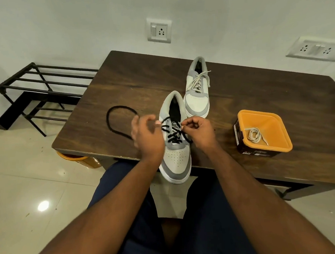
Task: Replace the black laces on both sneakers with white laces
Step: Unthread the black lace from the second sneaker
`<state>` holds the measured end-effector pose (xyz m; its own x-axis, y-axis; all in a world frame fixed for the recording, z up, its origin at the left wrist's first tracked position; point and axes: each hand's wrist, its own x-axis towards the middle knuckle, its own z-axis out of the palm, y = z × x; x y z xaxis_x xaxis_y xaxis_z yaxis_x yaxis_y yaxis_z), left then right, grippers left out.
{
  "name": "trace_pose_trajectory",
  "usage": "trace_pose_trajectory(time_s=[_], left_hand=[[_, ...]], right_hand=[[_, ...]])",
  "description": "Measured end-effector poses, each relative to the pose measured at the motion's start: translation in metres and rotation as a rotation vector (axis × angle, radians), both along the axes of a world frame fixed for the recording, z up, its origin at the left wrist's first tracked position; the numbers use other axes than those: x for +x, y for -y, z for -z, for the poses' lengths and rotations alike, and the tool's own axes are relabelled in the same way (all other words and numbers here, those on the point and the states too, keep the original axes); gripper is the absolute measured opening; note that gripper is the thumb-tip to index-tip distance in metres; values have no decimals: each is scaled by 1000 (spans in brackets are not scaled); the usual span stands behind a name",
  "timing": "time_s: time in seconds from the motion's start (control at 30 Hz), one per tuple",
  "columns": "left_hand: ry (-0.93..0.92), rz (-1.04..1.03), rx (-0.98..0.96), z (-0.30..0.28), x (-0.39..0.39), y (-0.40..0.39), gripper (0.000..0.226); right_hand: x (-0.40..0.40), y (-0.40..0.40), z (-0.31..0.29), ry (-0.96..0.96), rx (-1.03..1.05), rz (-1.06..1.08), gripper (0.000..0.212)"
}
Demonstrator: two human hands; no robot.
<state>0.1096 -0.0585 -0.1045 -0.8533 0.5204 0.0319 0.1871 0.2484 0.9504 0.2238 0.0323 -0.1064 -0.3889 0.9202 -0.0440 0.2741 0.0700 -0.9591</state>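
Note:
A grey and white sneaker (176,161) with a black lace (173,135) in its eyelets lies at the table's near edge, toe toward me. My left hand (146,137) holds the lace on the shoe's left side, and a long loose loop of the black lace (111,118) curves over the table to the left. My right hand (199,129) pinches the black lace at the shoe's right eyelets. A second sneaker (197,102) with a white lace (198,80) lies behind it. A coiled white lace (254,134) rests inside an orange tub (280,120).
The dark wooden table (258,86) stands against a white wall with sockets. A black metal shoe rack (42,83) stands on the floor to the left. An orange stool (76,157) shows under the table's left corner. My knees sit below the table edge.

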Motion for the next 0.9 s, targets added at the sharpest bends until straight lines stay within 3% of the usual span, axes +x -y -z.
trace_pose_trajectory(time_s=[0.07,0.13,0.23,0.37,0.5,0.57,0.63,0.7,0.77,0.83,0.9], left_hand=[[-374,247,-175,-11,5,-7,24],[-581,398,-358,-23,5,-17,28],[-657,496,-576,-28,-2,-25,23],[-789,593,-686,-22,-6,-29,31],[-835,695,-753,-27,-8,-35,15],[-721,696,-611,-19,-9,-38,13],[-345,511,-220,-10,-8,-32,16],[125,114,141,-5,-12,-24,21],[441,-280,311,-7,-19,-18,17],[512,-464,330,-9,-22,-14,17],[253,-403,262,-11,-19,-10,27]], right_hand=[[0,-1,2,13,15,5,12],[0,-2,3,6,34,-3,10],[2,-2,3,-24,17,-26,11],[1,-3,2,-40,-11,-31,16],[2,-3,3,-53,-28,-33,19],[3,-4,4,-59,-35,-18,19],[4,-5,6,-52,-34,-5,19],[4,-6,6,-43,-40,-6,19],[3,-6,5,-33,-47,-8,18],[0,-5,5,-20,-39,-1,17],[-1,-5,6,-14,-32,9,17]])
